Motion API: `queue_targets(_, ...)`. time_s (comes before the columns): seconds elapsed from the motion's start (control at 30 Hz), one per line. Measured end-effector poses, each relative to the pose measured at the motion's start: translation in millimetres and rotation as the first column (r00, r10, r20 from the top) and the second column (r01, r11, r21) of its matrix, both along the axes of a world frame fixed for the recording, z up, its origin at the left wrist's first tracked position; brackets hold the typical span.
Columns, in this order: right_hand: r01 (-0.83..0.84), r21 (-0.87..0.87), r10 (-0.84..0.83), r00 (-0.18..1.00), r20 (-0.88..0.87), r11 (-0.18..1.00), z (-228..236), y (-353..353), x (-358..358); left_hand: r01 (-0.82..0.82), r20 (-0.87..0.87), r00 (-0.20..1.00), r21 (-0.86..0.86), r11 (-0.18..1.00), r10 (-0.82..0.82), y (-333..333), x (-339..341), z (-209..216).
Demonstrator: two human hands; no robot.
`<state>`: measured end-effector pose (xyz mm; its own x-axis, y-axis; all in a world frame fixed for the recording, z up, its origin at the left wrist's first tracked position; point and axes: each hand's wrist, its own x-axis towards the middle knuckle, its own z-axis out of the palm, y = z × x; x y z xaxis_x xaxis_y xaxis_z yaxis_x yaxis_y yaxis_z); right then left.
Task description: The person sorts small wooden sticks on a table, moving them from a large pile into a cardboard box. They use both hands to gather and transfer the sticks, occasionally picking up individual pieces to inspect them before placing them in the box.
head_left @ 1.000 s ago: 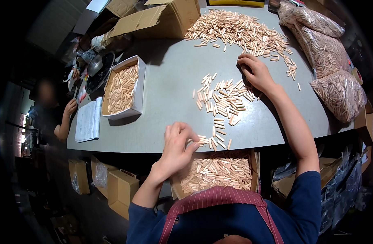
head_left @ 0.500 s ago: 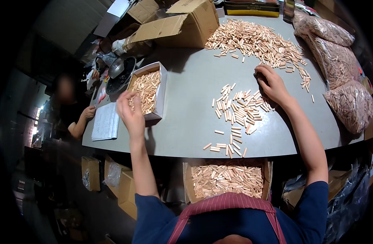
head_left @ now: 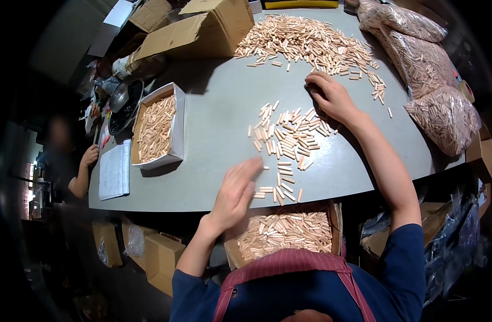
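Small pale wooden dowels (head_left: 297, 129) lie loosely spread on the table before me. My left hand (head_left: 236, 188) is over the table's near edge at the left side of this spread, fingers stretched out and smeared by motion; no dowel shows in it. Beyond the spread, my right hand (head_left: 332, 96) rests low over the table with bent fingers. Its fingertips are turned down, so whatever they hold is hidden. A large heap of dowels (head_left: 310, 43) lies just beyond it. At the left, a white box (head_left: 177, 126) is filled with dowels.
Below the table edge, a carton (head_left: 336, 225) of dowels sits against me. Clear bags of dowels (head_left: 431, 80) line the right side. An open cardboard box (head_left: 219, 32) and a notebook (head_left: 115, 169) are at the left, near another person's hand (head_left: 90, 154).
My left hand has moved from above the white box to the right and nearer me, beside the spread dowels. My right hand keeps its place by the heap. The whole view has shifted.
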<state>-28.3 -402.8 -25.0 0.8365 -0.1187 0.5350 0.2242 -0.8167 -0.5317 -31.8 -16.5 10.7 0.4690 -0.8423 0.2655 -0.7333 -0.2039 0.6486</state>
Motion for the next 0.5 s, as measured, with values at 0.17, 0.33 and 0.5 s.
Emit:
queue_targets(0.17, -0.015, -0.026, 0.015, 1.000, 0.001, 1.000, -3.0, -3.8, 1.1, 0.121, -0.133, 0.984, 0.009, 0.993, -0.119, 2.6, -9.9, -2.8)
queue_targets(0.33, -0.010, -0.044, 0.011, 1.000, 0.023, 0.999, -6.3, -3.3, 3.5, 0.072, -0.275, 0.958, -0.058, 0.996, -0.085, -3.2, -6.5, -3.4)
queue_targets(0.5, -0.028, -0.051, 0.031, 0.997, 0.065, 0.998, -9.4, -6.4, 5.9, 0.211, -0.165, 0.963, -0.021, 0.977, -0.211, -32.6, -1.6, 1.8)
